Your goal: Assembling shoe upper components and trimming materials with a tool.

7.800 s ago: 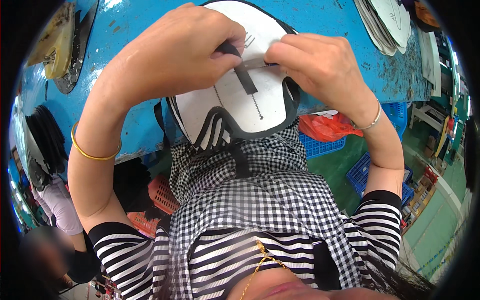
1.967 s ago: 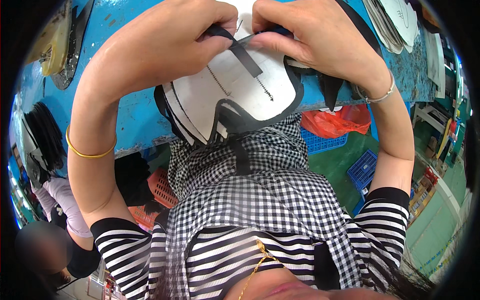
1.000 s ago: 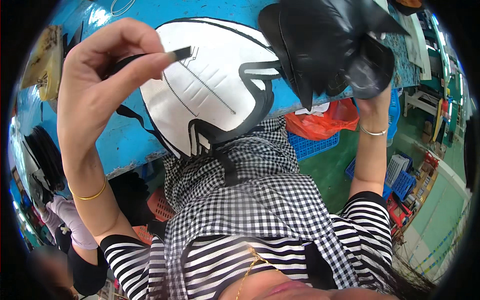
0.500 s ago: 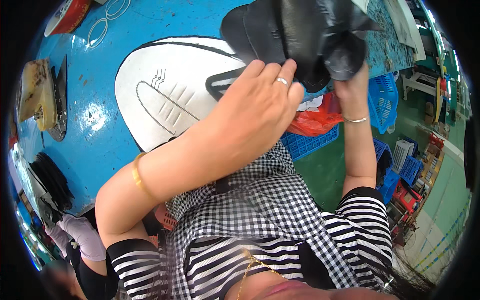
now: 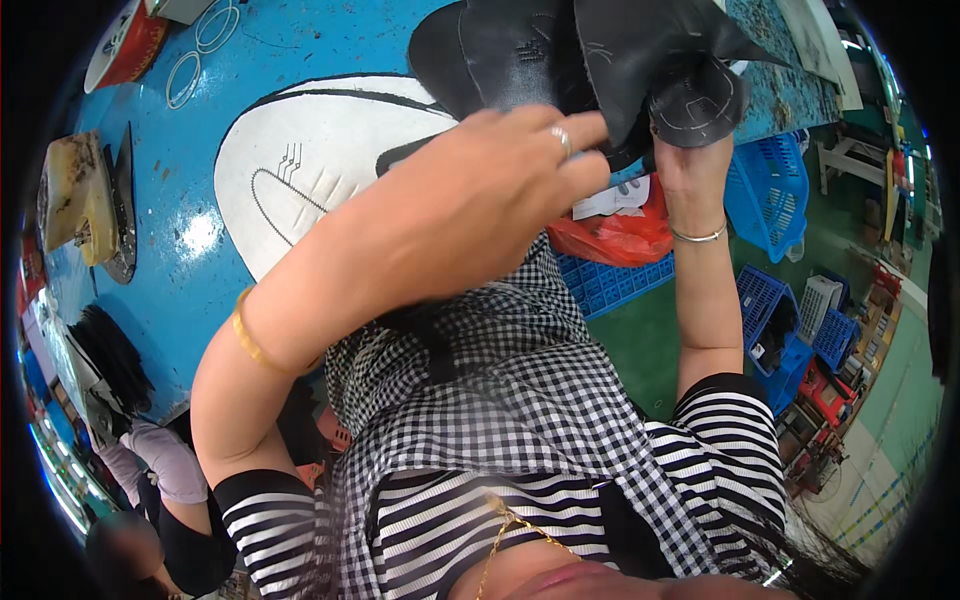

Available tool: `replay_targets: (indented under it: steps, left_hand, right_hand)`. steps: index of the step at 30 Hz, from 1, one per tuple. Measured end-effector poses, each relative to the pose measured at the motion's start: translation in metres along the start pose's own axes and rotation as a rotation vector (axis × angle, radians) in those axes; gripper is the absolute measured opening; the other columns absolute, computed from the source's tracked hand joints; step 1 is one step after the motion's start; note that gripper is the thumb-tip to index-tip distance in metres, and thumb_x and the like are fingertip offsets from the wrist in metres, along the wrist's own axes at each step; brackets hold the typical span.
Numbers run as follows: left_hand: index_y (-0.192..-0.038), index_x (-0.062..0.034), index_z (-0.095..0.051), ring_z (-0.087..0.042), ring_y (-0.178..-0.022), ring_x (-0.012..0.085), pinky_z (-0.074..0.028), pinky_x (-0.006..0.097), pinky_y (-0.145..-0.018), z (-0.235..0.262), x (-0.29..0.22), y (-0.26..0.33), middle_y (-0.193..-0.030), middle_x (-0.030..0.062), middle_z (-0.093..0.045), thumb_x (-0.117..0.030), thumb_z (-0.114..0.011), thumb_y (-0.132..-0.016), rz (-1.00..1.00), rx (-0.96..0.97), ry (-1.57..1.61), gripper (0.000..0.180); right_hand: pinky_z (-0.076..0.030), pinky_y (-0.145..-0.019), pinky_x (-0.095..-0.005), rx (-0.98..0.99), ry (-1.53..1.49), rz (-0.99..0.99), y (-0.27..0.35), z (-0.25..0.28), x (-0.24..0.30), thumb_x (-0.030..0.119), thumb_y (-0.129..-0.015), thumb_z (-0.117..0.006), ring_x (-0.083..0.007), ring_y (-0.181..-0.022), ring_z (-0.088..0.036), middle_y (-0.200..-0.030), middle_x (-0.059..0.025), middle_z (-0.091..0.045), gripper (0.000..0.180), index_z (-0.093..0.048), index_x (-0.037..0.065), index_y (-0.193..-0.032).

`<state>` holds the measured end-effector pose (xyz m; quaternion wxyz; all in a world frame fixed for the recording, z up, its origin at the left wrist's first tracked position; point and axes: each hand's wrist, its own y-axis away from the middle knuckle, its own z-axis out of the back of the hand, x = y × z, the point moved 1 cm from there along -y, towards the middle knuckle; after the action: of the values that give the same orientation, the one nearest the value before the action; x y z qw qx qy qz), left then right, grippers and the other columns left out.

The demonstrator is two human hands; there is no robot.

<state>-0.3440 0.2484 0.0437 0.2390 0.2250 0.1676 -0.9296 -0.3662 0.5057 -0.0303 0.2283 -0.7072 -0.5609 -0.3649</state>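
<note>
Left hand brought across; black leather pieces held at right

Compared with one second ago, when a black strip was pinched over the white panel, the left hand is now seen swung across to the right, close by the black leather pieces. Its fingers are half bent and motion-blurred; whether anything is gripped cannot be told. The leather pieces are held by the right hand at their near edge, its fingers hidden beneath. The panel is left lying on the blue table, farther left than before; its lower right part is covered by the left hand and forearm. A red container is now seen at upper left. Below the table edge, a red plastic bag is noted over a blue crate.
</note>
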Motion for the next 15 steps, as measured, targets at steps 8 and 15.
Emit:
replay_targets:
  steps: [8, 15]
  left_hand:
    - [-0.082, 0.0019, -0.060, -0.062, -0.059, 0.0158, -0.048, 0.025, -0.053, 0.078, -0.013, 0.137, -0.079, 0.0104, -0.065, -0.003, -0.075, -0.077, 0.419, -0.270, 0.628, 0.017]
    - [-0.102, -0.0014, -0.057, -0.054, -0.064, 0.0034, -0.035, 0.014, -0.054, 0.157, -0.012, 0.295, -0.089, 0.0108, -0.068, -0.009, -0.061, -0.092, 0.996, -0.774, 0.354, 0.014]
  right_hand:
    - [-0.052, -0.088, -0.0317, 0.238, 0.516, -0.262, 0.044, -0.027, 0.012, 0.025, -0.103, -0.049, -0.0155, -0.104, -0.062, -0.114, -0.0082, -0.064, 0.033, -0.056, -0.001, -0.122]
    - [-0.032, -0.052, -0.0181, 0.056, 0.904, 0.290, 0.028, -0.027, 0.039, 0.018, -0.102, -0.051, -0.0015, -0.060, -0.042, -0.090, 0.0017, -0.060, 0.021, -0.060, 0.003, -0.113]
